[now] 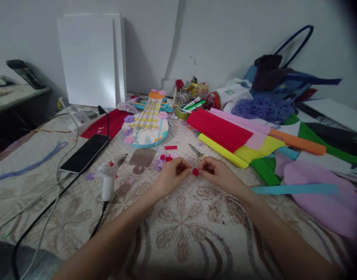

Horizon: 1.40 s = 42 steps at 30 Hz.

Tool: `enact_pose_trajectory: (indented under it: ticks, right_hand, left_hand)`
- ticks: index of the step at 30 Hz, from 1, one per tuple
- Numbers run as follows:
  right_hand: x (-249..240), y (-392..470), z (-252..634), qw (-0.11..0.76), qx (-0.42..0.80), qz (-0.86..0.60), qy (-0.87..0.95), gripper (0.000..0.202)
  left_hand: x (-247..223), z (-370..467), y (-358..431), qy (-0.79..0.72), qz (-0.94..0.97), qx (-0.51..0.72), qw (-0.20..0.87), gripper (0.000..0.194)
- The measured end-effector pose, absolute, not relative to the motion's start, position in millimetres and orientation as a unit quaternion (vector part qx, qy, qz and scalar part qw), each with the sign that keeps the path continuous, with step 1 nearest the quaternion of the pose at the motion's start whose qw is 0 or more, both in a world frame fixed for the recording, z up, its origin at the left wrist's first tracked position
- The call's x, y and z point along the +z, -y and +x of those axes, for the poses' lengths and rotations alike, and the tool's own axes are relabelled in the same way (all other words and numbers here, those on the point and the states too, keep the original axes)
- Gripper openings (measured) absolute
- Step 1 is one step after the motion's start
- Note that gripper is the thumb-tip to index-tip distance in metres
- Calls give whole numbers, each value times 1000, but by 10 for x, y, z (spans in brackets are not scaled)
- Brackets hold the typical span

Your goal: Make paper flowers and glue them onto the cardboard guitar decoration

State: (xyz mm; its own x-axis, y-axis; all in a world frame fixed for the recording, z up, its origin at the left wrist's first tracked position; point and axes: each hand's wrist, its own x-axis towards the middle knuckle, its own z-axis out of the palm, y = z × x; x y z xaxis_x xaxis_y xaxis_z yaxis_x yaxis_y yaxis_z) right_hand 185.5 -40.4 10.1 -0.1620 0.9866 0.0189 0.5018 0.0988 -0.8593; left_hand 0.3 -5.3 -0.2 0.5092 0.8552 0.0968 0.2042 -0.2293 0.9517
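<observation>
My left hand point(176, 174) and my right hand point(215, 170) face each other over the table, fingers pinched. A small piece of red crepe paper point(195, 172) sits between their fingertips, and both hands appear to grip its edges. Just behind my right hand lie scissors point(199, 153) with gold-coloured handles, partly hidden by the fingers. Beyond my left hand is a little heap of purple and red paper petals point(166, 157). A short red paper strip point(170, 147) rests behind that heap. To the left stands a white glue gun point(108, 186) with a black cord.
A decorated guitar-shaped craft point(149, 128) lies at the back centre. Left of it are a phone point(86, 153) and trailing cables. Rolls of red crepe paper point(220, 130) and other colours spread to the right, near purple yarn point(261, 109). White boards point(89, 60) lean on the wall.
</observation>
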Motion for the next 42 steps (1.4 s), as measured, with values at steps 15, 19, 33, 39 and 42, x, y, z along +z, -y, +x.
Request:
enact_pose_trajectory:
  ticks: [15, 19, 33, 39, 42]
  right_hand:
    - [-66, 463, 1762, 385, 470, -545, 578, 16]
    - [-92, 501, 1796, 396, 456, -568, 559, 18]
    - [-291, 448, 1956, 403, 399, -622, 541, 21]
    - [-326, 410, 2005, 391, 371, -666, 516, 23]
    - [-404, 405, 2042, 404, 355, -673, 508, 23]
  left_hand:
    - [498, -392, 288, -417, 774, 348, 326, 15]
    - [885, -1330, 253, -535, 724, 405, 162, 13]
    - [10, -2505, -926, -711, 685, 146, 53, 56]
    - [3, -2492, -936, -707, 692, 142, 24, 65]
    - [-27, -2440, -946, -717, 683, 138, 2, 68]
